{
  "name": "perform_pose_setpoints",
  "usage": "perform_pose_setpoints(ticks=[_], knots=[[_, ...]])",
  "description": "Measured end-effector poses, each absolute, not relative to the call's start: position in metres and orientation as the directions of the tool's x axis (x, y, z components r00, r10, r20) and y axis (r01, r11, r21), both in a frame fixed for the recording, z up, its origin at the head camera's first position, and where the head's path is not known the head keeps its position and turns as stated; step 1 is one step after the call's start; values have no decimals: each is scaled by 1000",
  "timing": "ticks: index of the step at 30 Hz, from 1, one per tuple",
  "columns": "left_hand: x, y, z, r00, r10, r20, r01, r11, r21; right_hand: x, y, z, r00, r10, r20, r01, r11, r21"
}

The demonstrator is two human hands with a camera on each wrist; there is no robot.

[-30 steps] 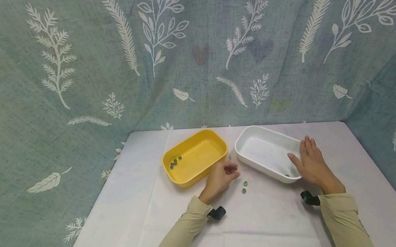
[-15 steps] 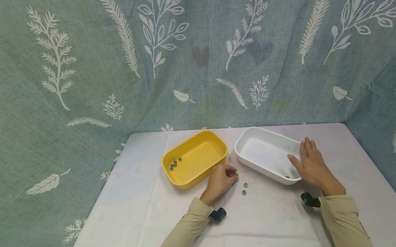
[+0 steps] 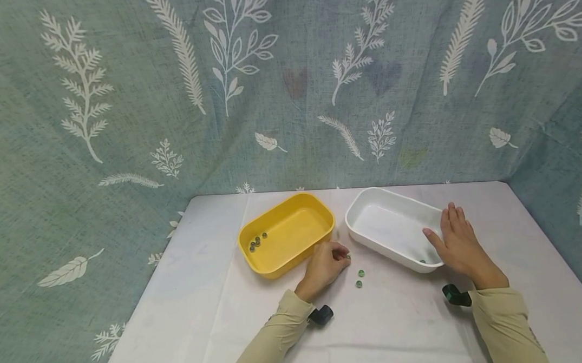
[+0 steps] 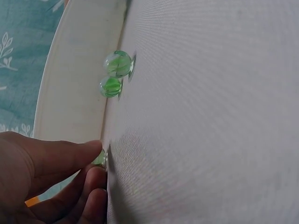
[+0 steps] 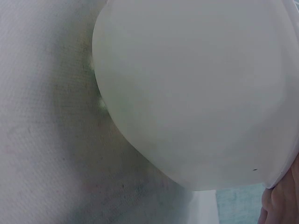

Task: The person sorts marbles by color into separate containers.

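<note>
My left hand (image 3: pixel 323 268) is low over the white cloth, in front of the yellow tray. In the left wrist view its thumb and fingertips pinch a clear green marble (image 4: pixel 100 158) close to the cloth, mostly hidden by the fingers. Two more green-swirled marbles lie nearby, one nearer marble (image 4: pixel 117 64) and one farther marble (image 4: pixel 110 87). My right hand (image 3: pixel 462 250) rests at the right end of the white tray (image 3: pixel 379 244), fingers straight over the rim and thumb reaching inside. One marble (image 3: pixel 422 261) sits in that tray, near the thumb.
The yellow tray (image 3: pixel 294 252) stands left of the white one, with several marbles (image 3: pixel 257 242) at its left end. A patterned green curtain (image 3: pixel 287 95) hangs behind and beside the table. Each wrist wears a small black camera.
My left hand has lowered slightly, and its fingers have closed onto a marble beside the yellow tray. My right hand has stayed on the white tray.
</note>
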State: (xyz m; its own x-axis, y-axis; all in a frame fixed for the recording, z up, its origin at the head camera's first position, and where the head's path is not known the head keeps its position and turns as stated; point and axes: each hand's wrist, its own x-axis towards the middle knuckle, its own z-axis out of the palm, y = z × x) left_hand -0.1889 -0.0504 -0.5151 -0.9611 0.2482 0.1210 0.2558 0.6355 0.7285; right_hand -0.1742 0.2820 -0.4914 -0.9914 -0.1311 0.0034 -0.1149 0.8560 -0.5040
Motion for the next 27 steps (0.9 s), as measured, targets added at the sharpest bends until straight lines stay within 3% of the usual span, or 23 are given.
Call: perform_pose_setpoints(ticks=[14,27], knots=[[-190,-55,-513,-977,198,75,184,618,764,-173,280,-490,-993,-120,-9,-99,855,-510],[-191,-54,-505,-967,234,106,221,549,806,-174,280,-490,-993,-120,-6,-100,855,-510]])
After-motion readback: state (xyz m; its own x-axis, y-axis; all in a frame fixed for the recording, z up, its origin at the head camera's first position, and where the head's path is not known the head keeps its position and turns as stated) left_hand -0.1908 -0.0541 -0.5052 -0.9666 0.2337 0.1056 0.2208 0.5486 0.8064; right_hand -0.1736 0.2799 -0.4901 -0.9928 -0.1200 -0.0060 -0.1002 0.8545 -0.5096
